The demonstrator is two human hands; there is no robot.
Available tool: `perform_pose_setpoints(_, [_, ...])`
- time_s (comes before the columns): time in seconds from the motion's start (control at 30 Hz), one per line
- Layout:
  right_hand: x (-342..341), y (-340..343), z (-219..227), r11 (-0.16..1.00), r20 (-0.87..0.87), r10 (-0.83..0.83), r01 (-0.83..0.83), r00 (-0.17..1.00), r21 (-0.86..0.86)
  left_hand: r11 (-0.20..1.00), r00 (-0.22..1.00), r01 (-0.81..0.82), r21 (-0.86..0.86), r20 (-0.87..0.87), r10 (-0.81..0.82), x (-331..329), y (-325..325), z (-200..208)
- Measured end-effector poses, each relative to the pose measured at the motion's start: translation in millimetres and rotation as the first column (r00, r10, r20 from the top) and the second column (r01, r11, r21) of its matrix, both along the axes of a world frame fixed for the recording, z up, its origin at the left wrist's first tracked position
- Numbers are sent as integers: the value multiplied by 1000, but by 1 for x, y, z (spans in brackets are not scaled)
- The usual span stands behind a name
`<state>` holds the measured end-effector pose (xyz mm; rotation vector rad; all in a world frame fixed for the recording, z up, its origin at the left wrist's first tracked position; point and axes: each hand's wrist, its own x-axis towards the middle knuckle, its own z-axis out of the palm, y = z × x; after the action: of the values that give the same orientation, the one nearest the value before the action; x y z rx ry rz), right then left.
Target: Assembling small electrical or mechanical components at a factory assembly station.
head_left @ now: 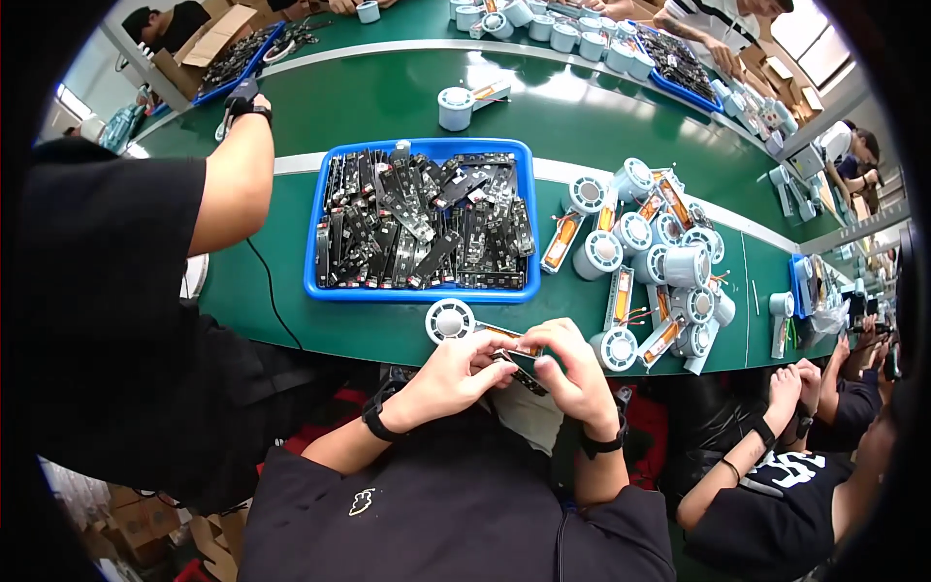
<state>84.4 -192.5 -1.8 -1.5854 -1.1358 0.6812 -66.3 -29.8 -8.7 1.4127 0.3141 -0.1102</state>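
Observation:
Just off the near table edge, my left hand [454,378] pinches a narrow black circuit board [524,376] between thumb and fingers. My right hand [574,380] is closed beside it, its fingertips meeting the left ones above the board. What those right fingertips grip is too small to tell. Right behind my hands lies a light-blue handheld fan body [450,321], its round grille facing up. Its opened handle [497,331] runs to the right and is partly covered by my fingers.
A blue tray [312,254] heaped with black circuit boards stands ahead. To the right lies a pile of fan bodies [635,233] with orange batteries and wires. One more fan body [456,109] sits on the green far surface [369,97]. Co-workers are close on both sides; a black-sleeved arm [233,199] reaches in left.

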Motion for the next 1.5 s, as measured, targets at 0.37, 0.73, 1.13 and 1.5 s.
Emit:
perform_pose_setpoints(0.37, [8,8,15,952,322,102,1,941,-306,959,972,41,281,-232,26,-6,19,60])
perform_pose_setpoints(0.73, [10,30,59,837,207,350,-206,913,-507,239,932,-297,925,335,-138,8,21,6])
perform_pose_setpoints(1.13, [-19,36,11,854,519,105,190,848,-484,336,903,-344,877,407,-138,12,27,-7])
perform_pose_setpoints(1.5, [-11,21,-12,992,340,0,44,940,-121,212,901,-377,901,410,-143,6,22,4])
